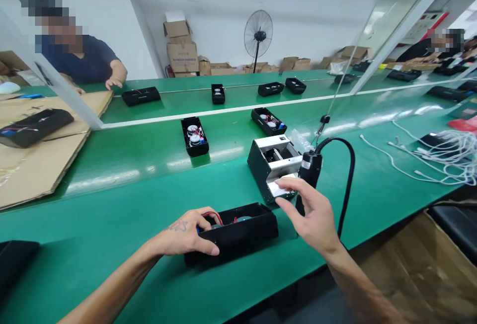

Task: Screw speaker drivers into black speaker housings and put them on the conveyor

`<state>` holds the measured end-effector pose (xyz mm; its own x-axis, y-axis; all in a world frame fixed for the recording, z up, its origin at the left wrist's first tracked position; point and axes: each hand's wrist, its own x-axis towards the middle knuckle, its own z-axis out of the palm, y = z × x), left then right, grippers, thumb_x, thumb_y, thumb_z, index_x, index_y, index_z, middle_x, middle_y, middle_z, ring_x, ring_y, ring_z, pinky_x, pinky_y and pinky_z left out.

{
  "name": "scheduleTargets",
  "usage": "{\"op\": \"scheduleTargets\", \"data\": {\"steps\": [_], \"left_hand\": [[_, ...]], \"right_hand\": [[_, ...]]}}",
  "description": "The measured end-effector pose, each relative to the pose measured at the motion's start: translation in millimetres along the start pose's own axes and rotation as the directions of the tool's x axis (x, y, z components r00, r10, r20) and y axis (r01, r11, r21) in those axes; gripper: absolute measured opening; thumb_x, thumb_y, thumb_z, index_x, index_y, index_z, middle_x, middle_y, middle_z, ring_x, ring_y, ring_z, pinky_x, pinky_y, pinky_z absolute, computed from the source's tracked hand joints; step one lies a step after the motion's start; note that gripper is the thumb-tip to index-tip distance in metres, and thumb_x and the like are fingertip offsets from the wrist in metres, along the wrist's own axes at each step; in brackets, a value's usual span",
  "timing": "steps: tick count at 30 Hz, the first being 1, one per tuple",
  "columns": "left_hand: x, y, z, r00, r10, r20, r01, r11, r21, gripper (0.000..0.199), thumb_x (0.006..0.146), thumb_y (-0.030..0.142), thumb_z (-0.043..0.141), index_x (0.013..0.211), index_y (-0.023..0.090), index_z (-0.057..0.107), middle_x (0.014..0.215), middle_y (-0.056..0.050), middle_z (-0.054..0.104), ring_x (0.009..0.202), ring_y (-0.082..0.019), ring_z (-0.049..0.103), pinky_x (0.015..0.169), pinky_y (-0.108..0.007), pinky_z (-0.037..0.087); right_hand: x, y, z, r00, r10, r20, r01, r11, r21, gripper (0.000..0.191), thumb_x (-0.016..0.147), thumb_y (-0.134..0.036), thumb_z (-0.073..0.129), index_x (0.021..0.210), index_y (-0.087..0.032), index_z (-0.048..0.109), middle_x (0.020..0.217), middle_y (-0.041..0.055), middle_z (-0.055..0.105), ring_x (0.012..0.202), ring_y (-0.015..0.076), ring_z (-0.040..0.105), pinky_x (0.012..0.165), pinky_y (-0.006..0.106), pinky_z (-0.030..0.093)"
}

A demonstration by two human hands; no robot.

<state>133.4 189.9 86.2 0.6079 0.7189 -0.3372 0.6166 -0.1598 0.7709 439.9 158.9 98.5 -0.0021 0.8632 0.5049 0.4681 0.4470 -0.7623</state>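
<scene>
On the green bench lies an open black speaker housing (242, 232), red wires and round parts showing inside it. My left hand (188, 232) grips its left end, thumb on the near wall and fingers reaching inside. My right hand (311, 212) is raised past the housing's right end, thumb and forefinger apart with nothing visible between them. Its fingertips are at the white front tray of a screw feeder (270, 165); whether they touch it I cannot tell. Just behind that hand hangs a black electric screwdriver (310, 167) on a cable, its lower part partly hidden.
More open speaker housings (195, 136) lie on the green line beyond. White cables (443, 155) are heaped at the right. Cardboard (44, 160) covers the left side, where a co-worker (84, 60) sits across the line. A black cord (350, 180) loops beside the screwdriver.
</scene>
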Motion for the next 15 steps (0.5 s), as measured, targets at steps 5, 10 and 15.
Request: {"op": "scheduleTargets", "data": {"steps": [5,10,15], "left_hand": [[1,-9,-4.7,1.0,-0.02,-0.017,0.021,0.999,0.026,0.036,0.066,0.055,0.085,0.064,0.022,0.071,0.124,0.001,0.072,0.119,-0.025,0.067,0.093,-0.025,0.053],[-11,-41,26.3,0.985,0.037,-0.167,-0.002,0.979,0.205,0.037,0.068,0.053,0.088,0.086,0.024,0.075,0.143,-0.005,0.067,0.13,-0.031,0.065,0.107,-0.039,0.054],[-22,-61,84.3,0.76,0.564,-0.323,-0.301,0.746,0.594,0.02,0.074,0.039,0.085,0.071,0.027,0.069,0.118,0.0,0.074,0.146,-0.034,0.046,0.118,-0.049,0.038]], "right_hand": [[-15,39,-14,0.875,-0.097,-0.474,-0.015,0.974,-0.227,0.043,0.092,-0.031,0.075,0.132,-0.023,0.06,0.137,0.016,0.057,0.119,0.0317,0.063,0.092,0.049,0.059],[-20,69,-21,0.897,0.277,-0.345,-0.295,0.956,0.0,0.046,0.1,-0.049,0.06,0.136,-0.021,0.057,0.128,0.0158,0.07,0.112,0.0305,0.07,0.093,0.047,0.059],[-36,79,-9,0.887,0.36,-0.29,-0.301,0.926,0.227,0.047,0.084,-0.042,0.082,0.122,-0.023,0.061,0.097,0.0054,0.076,0.082,0.0233,0.074,0.076,0.037,0.062]]}}
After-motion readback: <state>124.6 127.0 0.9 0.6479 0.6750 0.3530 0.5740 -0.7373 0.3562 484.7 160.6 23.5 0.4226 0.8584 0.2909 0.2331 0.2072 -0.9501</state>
